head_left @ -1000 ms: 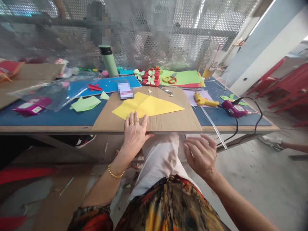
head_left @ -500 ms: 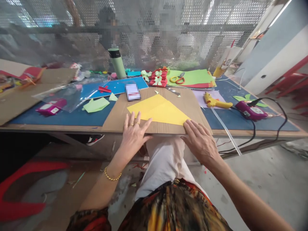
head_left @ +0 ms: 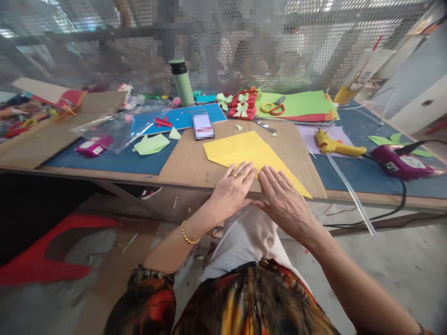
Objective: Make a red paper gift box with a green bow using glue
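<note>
A folded yellow paper [head_left: 244, 149] lies on a brown cardboard sheet [head_left: 181, 160] at the table's front edge. My left hand [head_left: 234, 186] rests flat on the paper's near edge, fingers extended, with rings on two of them. Right beside it, my right hand [head_left: 282, 193] lies flat on the same edge with its fingers stretched forward. The thumbs are close together at the table edge. The paper's right corner points toward the front edge, to the right of my right hand. Neither hand grips anything.
Behind the paper are a phone [head_left: 203, 126], red pieces with green bows [head_left: 242, 106], scissors [head_left: 273, 107] on green sheets and a green bottle [head_left: 183, 83]. Green scraps [head_left: 152, 144] lie left. A yellow glue gun [head_left: 337, 145] and purple device [head_left: 398, 160] stand right.
My left hand has moved right along the paper's near edge, up beside my right hand. The yellow paper has turned, its right corner now nearer the front edge. The camera view has shifted.
</note>
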`<state>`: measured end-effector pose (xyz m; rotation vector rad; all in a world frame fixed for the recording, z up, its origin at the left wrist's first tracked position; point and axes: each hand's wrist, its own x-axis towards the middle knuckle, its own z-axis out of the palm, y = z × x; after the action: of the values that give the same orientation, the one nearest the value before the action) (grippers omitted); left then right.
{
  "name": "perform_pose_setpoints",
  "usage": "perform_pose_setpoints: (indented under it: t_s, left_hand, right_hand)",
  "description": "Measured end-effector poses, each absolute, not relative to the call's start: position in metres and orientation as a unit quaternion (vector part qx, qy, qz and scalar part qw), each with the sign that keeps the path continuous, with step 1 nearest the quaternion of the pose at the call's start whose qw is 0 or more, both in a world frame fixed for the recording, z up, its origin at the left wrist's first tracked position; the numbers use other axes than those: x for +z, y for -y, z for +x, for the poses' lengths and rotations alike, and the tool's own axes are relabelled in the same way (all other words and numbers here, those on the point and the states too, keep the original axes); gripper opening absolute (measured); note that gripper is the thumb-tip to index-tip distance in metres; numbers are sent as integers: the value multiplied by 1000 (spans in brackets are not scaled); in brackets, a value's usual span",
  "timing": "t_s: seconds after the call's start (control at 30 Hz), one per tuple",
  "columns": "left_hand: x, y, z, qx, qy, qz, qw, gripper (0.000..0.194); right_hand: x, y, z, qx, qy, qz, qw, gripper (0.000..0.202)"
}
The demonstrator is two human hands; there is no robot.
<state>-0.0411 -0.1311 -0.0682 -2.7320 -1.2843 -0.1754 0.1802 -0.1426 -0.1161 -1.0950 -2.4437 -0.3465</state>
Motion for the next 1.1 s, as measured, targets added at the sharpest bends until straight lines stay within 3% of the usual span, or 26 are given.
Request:
perform_pose_setpoints:
  t_s: [0.4, 0.7, 0.93, 1.1]
  left_hand:
    - [-72, 127, -107, -81, 514, -849, 86, 87]
    - [-67, 130, -105, -88, 528, -840, 94, 74]
    - [-67, 128, -101, -79, 521, -844, 102, 81]
    - [-67, 129, -97, -66, 519, -844, 119, 79]
  right_hand:
    - [-113, 146, 176, -109, 880, -405, 223, 72]
    - [-118, 171, 204, -161, 857, -438, 219, 66]
    - [-75, 207, 223, -212, 818, -491, 211, 47]
    - [-69, 164, 160, -178, 886, -353, 242, 59]
